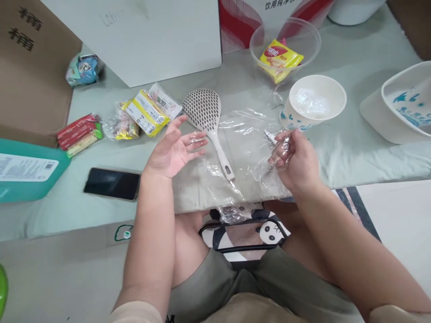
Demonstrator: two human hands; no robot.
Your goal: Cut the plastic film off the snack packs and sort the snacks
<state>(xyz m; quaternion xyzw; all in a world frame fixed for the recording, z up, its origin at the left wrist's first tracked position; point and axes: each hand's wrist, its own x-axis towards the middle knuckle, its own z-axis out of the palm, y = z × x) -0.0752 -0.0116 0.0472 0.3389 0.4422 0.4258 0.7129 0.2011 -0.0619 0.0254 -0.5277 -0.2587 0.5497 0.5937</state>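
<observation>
A white slotted ladle (pixel 203 110) lies on the table between my hands, its handle towards me. Clear plastic film (pixel 244 152) spreads beneath and beside it and droops over the table's front edge. My left hand (pixel 178 148) is raised left of the handle, palm showing, fingers apart; a bit of film glints by the fingertips. My right hand (pixel 296 159) has its fingers curled round the clear film, with a small white-tipped item (pixel 270 137) by the fingers. Just beyond it stands a paper cup (pixel 316 101) with clear plastic inside.
A clear bowl (pixel 311 49) holds yellow packets. Snack packets (pixel 146 112), a phone (pixel 112 183) and a teal container (pixel 33 188) lie to the left. Boxes (pixel 161 40) line the back. A white bin (pixel 380 105) is at the right.
</observation>
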